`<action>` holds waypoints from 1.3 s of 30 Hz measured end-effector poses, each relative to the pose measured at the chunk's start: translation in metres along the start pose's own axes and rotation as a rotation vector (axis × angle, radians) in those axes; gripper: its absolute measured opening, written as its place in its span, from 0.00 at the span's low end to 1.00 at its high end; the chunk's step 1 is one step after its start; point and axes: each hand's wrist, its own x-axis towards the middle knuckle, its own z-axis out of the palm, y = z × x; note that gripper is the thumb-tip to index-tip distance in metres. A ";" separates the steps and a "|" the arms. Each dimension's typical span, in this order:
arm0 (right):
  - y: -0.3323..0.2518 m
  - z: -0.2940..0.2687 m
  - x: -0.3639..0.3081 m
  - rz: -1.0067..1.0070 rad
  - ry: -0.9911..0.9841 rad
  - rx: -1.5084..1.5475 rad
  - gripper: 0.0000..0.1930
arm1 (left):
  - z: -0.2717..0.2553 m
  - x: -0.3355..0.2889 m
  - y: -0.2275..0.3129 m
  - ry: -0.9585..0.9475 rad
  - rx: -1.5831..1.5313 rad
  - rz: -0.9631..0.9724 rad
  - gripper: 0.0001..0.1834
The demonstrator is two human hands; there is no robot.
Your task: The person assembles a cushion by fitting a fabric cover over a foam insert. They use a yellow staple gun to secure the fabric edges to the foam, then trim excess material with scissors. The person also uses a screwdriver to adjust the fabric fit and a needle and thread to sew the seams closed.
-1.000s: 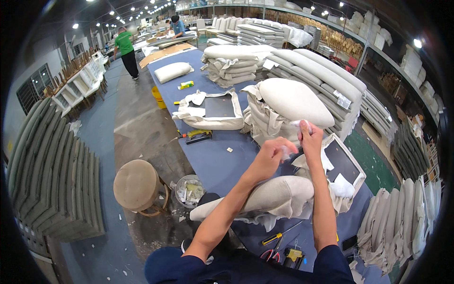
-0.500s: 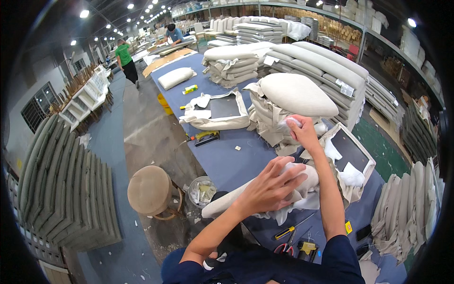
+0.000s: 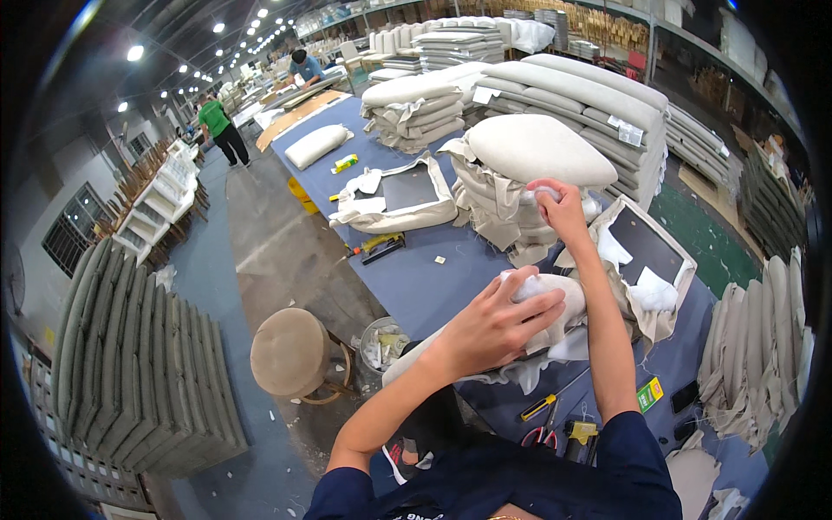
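My left hand [image 3: 496,325] is curled around a white wad of stuffing [image 3: 526,287], just above a beige cushion [image 3: 570,302] lying at the near edge of the table. Raised farther off, my right hand [image 3: 563,211] pinches a smaller tuft of white stuffing [image 3: 545,192] in front of a stack of beige cushions. A plump beige cushion [image 3: 539,149] tops that stack. To the right of my forearm, an upturned seat [image 3: 652,251] with a dark underside has loose cloth and white pieces on it.
By me on the blue table [image 3: 418,286] lie a yellow screwdriver [image 3: 539,406], scissors [image 3: 539,436], a staple gun [image 3: 579,438] and a phone [image 3: 685,397]. A round stool [image 3: 290,354] and a waste bucket [image 3: 381,344] stand to the left. Grey cushions [image 3: 143,364] are stacked beyond.
The view has shifted slightly. My right hand has lifted a little away from the left, and more of the white wad shows in my left hand. The person in green has turned and stepped.
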 end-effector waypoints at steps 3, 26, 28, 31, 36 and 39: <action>-0.005 0.005 -0.005 0.020 0.018 0.039 0.10 | 0.001 -0.003 0.004 0.019 0.002 -0.005 0.36; -0.059 0.020 -0.158 -0.318 0.361 0.078 0.12 | 0.021 0.045 -0.058 0.097 -0.771 -0.561 0.07; -0.063 0.030 -0.155 -0.392 0.439 -0.066 0.15 | 0.023 0.047 -0.062 0.102 -0.782 -0.575 0.08; -0.050 0.044 -0.150 -0.524 0.628 -0.333 0.16 | 0.029 0.045 -0.065 0.089 -0.722 -0.498 0.08; -0.038 0.055 -0.180 -0.512 0.549 -0.451 0.19 | 0.026 0.028 -0.063 0.051 -0.596 -0.335 0.10; -0.026 0.040 -0.221 -0.415 0.464 -0.460 0.28 | 0.031 0.022 -0.063 0.105 -0.539 -0.334 0.11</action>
